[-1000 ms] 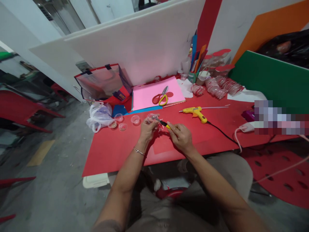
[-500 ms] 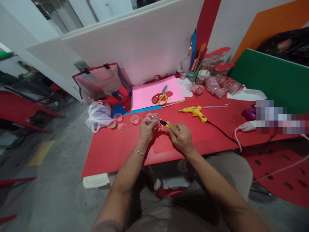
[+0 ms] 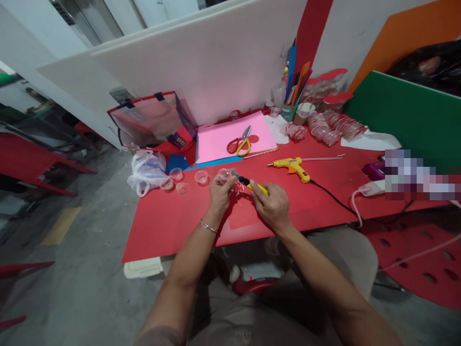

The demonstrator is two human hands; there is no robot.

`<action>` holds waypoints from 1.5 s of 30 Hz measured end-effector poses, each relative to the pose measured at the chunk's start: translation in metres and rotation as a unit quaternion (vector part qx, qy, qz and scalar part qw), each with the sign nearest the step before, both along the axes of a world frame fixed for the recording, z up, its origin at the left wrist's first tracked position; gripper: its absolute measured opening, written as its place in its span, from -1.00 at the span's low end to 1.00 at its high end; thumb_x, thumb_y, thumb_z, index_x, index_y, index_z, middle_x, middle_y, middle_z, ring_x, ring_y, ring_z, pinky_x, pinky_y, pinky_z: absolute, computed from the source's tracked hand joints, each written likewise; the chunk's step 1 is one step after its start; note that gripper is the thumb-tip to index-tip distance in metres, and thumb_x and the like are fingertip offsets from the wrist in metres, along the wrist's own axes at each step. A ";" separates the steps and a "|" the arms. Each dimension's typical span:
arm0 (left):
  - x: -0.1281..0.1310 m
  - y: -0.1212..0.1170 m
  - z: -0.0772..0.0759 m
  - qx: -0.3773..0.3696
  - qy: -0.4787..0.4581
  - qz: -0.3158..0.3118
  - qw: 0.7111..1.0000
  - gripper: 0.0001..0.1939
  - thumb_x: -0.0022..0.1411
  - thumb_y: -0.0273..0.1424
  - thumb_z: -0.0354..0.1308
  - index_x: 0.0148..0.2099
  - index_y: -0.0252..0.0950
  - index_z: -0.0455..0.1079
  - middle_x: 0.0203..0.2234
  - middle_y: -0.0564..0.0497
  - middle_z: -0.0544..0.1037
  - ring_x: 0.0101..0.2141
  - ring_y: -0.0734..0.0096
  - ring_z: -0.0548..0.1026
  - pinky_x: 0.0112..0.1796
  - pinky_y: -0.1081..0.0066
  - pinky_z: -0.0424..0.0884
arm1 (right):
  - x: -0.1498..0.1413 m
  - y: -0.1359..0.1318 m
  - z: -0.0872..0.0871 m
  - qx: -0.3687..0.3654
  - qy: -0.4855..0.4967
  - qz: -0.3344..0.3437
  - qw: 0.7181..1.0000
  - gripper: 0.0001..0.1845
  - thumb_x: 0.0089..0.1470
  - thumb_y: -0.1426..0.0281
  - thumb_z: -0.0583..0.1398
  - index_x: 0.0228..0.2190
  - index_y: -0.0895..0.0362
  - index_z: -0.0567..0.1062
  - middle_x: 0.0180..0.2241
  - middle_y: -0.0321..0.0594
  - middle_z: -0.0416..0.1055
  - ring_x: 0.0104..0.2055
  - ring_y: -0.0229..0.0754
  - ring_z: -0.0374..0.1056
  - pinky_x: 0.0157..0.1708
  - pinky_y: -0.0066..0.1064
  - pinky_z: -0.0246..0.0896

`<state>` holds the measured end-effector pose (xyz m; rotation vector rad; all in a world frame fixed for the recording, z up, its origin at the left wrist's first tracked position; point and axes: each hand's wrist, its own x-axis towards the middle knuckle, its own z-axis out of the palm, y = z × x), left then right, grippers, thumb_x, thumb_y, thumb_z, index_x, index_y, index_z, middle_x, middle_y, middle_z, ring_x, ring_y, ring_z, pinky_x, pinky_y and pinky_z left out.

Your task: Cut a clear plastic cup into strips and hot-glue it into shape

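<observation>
My left hand (image 3: 220,192) is closed around a small clear plastic cup (image 3: 224,175) above the red table (image 3: 173,226). In my right hand (image 3: 271,202) is a yellow and black utility knife (image 3: 246,181), gripped by its handle. Its blade points left and meets the cup near my left thumb; whether it cuts into the plastic I cannot tell. Below the blade lie thin red and white shavings (image 3: 238,188). Left of my left hand several small clear cups (image 3: 201,178) stand on the table.
A yellow glue gun (image 3: 293,167) with its cord lies to the right. Scissors (image 3: 242,143) rest on pink sheets (image 3: 216,139) behind my hands. Stacked plastic cups (image 3: 322,127) lie at the back right. A plastic bag (image 3: 146,173) and a tote bag (image 3: 144,120) are at the left.
The knife's handle has tilted slightly, and my right hand has shifted a little to the right. My left hand keeps its hold on the cup.
</observation>
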<state>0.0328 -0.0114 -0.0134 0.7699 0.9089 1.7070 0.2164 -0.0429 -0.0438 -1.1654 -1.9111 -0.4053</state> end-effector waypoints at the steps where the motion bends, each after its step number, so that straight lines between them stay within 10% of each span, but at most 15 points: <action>1: 0.000 0.000 -0.001 -0.002 -0.003 -0.002 1.000 -0.43 -0.09 -0.27 0.63 -0.52 -0.34 0.23 -0.23 -0.08 0.71 -0.69 0.80 0.25 -0.61 0.53 0.20 | 0.000 0.000 0.000 -0.003 0.005 0.005 1.000 -0.57 0.34 0.25 0.28 0.21 -0.07 0.57 -0.19 -0.09 0.57 -0.23 -0.13 0.32 -0.23 -0.32 0.11; 28: 0.001 0.001 -0.001 -0.027 -0.002 -0.015 1.000 -0.44 -0.12 -0.26 0.63 -0.51 -0.33 0.23 -0.16 -0.12 0.71 -0.68 0.81 0.25 -0.64 0.55 0.16 | -0.002 0.003 -0.001 -0.052 0.076 0.063 0.994 -0.61 0.38 0.30 0.24 0.19 0.00 0.59 -0.25 -0.12 0.58 -0.24 -0.17 0.38 -0.22 -0.36 0.22; 34: -0.002 0.000 0.001 -0.015 0.004 -0.039 0.999 -0.47 -0.11 -0.22 0.63 -0.48 -0.33 0.31 -0.39 -0.02 0.64 -0.68 0.78 0.24 -0.63 0.55 0.14 | -0.002 0.005 -0.002 -0.072 0.092 0.084 0.990 -0.61 0.39 0.31 0.22 0.19 0.00 0.59 -0.25 -0.14 0.58 -0.24 -0.19 0.40 -0.21 -0.37 0.24; 39: -0.004 0.000 0.002 0.018 0.022 -0.029 0.999 -0.44 -0.04 -0.24 0.60 -0.52 -0.34 0.23 -0.17 -0.10 0.69 -0.65 0.81 0.24 -0.60 0.54 0.18 | -0.004 0.006 -0.003 -0.073 0.092 0.076 0.990 -0.61 0.40 0.29 0.22 0.19 0.00 0.58 -0.25 -0.14 0.59 -0.24 -0.18 0.40 -0.22 -0.36 0.23; 45: -0.004 0.002 -0.001 -0.020 0.023 -0.039 0.999 -0.46 -0.14 -0.11 0.64 -0.41 -0.30 0.37 -0.58 0.11 0.50 -0.67 0.71 0.22 -0.62 0.55 0.09 | -0.005 0.005 -0.002 -0.080 0.099 0.089 0.988 -0.60 0.40 0.31 0.21 0.21 -0.03 0.57 -0.27 -0.16 0.58 -0.25 -0.18 0.39 -0.23 -0.35 0.22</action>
